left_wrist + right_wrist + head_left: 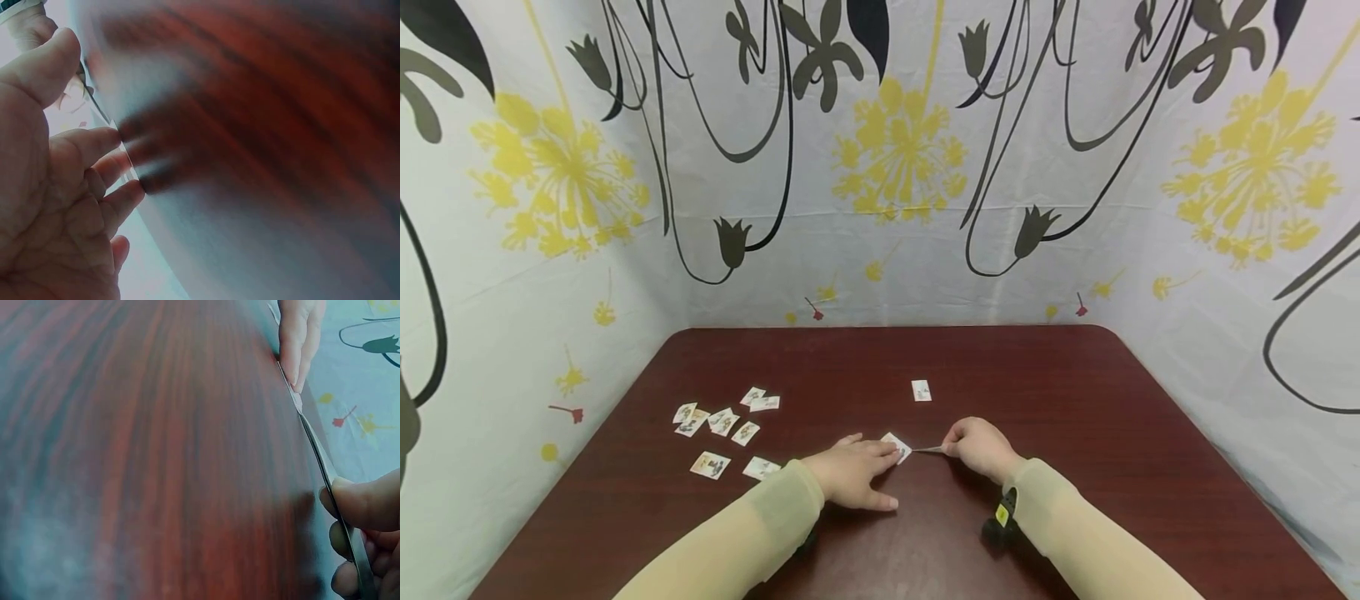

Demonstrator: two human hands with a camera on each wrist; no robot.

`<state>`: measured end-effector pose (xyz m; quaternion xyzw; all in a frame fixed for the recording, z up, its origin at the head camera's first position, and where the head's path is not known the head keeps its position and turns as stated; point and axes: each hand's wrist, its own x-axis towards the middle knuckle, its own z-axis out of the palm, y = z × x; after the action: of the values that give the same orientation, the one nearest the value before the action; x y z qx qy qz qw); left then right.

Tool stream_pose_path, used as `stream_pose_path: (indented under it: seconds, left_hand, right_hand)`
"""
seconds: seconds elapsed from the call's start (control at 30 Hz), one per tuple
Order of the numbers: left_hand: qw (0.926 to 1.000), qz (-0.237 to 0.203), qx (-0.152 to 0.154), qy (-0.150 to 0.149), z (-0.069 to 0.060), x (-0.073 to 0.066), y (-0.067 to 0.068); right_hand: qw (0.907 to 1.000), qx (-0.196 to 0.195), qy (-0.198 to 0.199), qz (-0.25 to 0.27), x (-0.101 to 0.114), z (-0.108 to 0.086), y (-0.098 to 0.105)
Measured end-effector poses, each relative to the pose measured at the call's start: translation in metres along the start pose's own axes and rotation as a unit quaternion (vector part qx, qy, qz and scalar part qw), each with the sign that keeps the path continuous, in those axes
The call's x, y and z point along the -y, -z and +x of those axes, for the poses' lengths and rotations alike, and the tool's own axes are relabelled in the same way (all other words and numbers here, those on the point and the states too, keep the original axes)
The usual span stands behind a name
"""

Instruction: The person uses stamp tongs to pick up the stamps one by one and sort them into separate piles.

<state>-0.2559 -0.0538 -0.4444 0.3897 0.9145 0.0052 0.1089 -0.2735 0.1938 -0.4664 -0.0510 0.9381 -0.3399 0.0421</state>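
Just below the frame's centre, the left hand steadied the card with outstretched fingers, while the right hand pinched tweezers, probably best kept low.

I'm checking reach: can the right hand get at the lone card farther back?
Likely yes: only bare tabletop separates the right hand from the lone card, though that hand grips a thin tool.

Head view facing forward-down, wrist views close (sharing the left hand)
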Motion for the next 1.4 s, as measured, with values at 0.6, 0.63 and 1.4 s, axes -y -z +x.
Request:
stream_pose_path:
  seconds: [0.6,0.63,1.4]
  left_hand:
    - [0.9999,-0.015,0.003,0.0,-0.003,0.0,0.002]
    - [0.9999,-0.015,0.003,0.0,-0.002,0.0,0.003]
    - [0.9996,-0.027,0.009,0.007,-0.005,0.0,0.004]
  right_hand:
    - [1.0,-0.001,-0.005,0.007,0.003,0.001,-0.003]
    - [1.0,-0.001,-0.005,0.008,0.004,0.002,-0.004]
    - [0.9998,-0.008,-0.018,0.007,0.001,0.005,-0.006]
